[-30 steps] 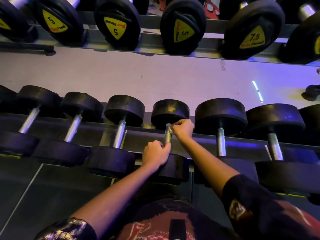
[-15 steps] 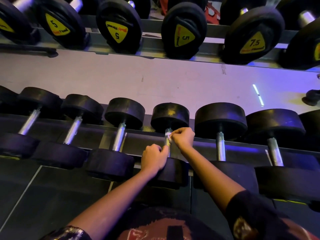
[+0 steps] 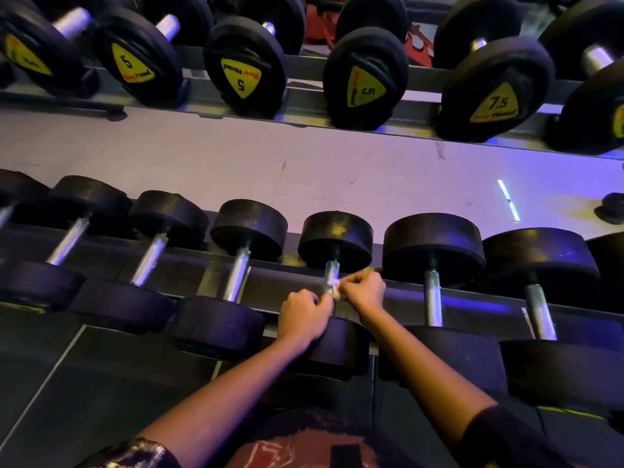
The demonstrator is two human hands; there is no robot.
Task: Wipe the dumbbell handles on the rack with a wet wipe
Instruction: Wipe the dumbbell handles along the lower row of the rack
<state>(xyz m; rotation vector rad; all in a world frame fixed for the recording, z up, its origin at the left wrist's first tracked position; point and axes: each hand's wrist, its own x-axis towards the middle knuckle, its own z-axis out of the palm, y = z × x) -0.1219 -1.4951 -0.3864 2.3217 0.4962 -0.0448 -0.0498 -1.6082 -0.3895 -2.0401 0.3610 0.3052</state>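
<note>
a: pinching a small white wipe [image 3: 335, 288], the right hand [image 3: 364, 292] presses it against a chrome handle [image 3: 331, 276] on the near rack [image 3: 290, 288].

b: which dumbbell is that?

a: the fifth [image 3: 334, 265] from the left in the near row, with its far head against the pale floor [image 3: 337, 177] and its near head under the left wrist.

b: how are the right fingers set?

a: curled tight, fingertips bunched on the wipe, which sits about halfway down the handle.

b: and the left hand [image 3: 304, 315]?

a: closed into a loose fist just left of the handle, knuckles up, thumb side touching the bar low down. i cannot tell whether it grips the bar or only rests there.

b: the two hands?

a: almost touching, with the wipe between them.

b: anything around them?

a: a bigger dumbbell [image 3: 434, 265] just right, a similar one [image 3: 243, 251] just left, handles bare. on the far rack [image 3: 415, 111] stands a row with yellow labels [image 3: 241, 77], marked 5 and, to the right, 7.5. dark sleeves [image 3: 506, 437] show at the near edge.
</note>
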